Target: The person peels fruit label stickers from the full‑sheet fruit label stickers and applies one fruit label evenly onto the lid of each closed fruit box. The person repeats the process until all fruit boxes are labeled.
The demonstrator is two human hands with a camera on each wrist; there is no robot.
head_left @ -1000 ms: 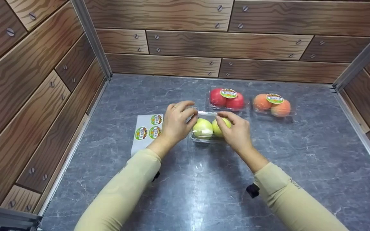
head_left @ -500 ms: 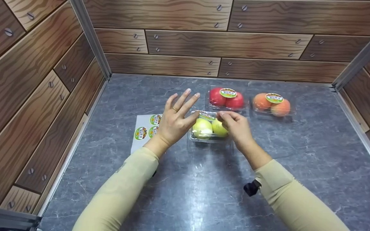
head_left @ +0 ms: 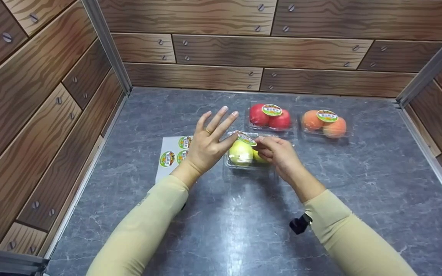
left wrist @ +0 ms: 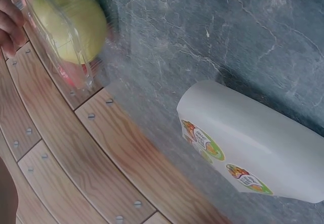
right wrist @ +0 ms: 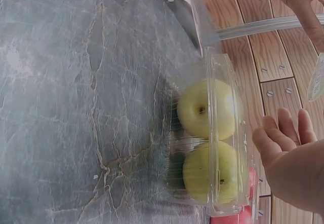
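Note:
A clear plastic box [head_left: 248, 165] with two green apples [head_left: 240, 152] sits mid-table; the right wrist view shows the box [right wrist: 223, 72] from the side. My left hand [head_left: 209, 143] hovers at its left end with four fingers spread straight, and the thumb tip touches a round sticker [head_left: 246, 138] held over the box. My right hand [head_left: 278, 153] hangs over the right apple with fingers loosely curled, fingertips close to the sticker's right edge. In the right wrist view the right hand [right wrist: 288, 163] holds nothing, and the sticker [right wrist: 316, 79] shows edge-on.
A white sticker sheet [head_left: 173, 155] with three round stickers lies left of the box. Behind stand a labelled box of red apples [head_left: 270, 117] and one of orange fruit [head_left: 324, 123]. Wood-pattern walls [head_left: 221, 76] enclose the grey stone tabletop [head_left: 225, 222] on three sides.
My left hand went from curled at the box corner to fingers spread wide, and a sticker now shows over the box. The right hand shifted slightly left.

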